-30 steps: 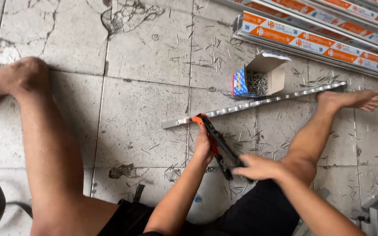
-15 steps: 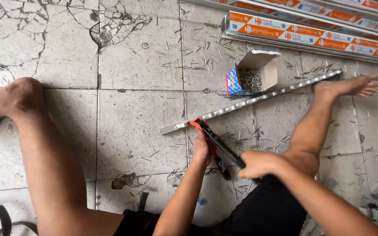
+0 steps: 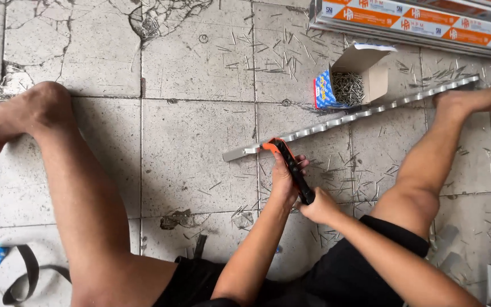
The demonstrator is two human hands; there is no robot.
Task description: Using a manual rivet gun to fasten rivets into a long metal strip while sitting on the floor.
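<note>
I sit on a tiled floor with my legs spread. A long notched metal strip (image 3: 348, 118) lies diagonally in front of me, its far end under my right foot (image 3: 473, 99). Both hands hold an orange-and-black hand tool (image 3: 291, 165) whose head meets the strip near its left end. My left hand (image 3: 284, 176) wraps the upper part of the handle. My right hand (image 3: 316, 207) grips the lower end of the handle.
An open cardboard box of nails (image 3: 348, 82) stands just beyond the strip. Long boxed metal lengths (image 3: 416, 25) lie at the top right. Many short metal offcuts litter the tiles (image 3: 200, 153). A black strap (image 3: 24, 273) lies at bottom left.
The tool and both hands have stayed on the strip's left end. The view has shifted slightly, so the strip and box sit a little lower in frame.
</note>
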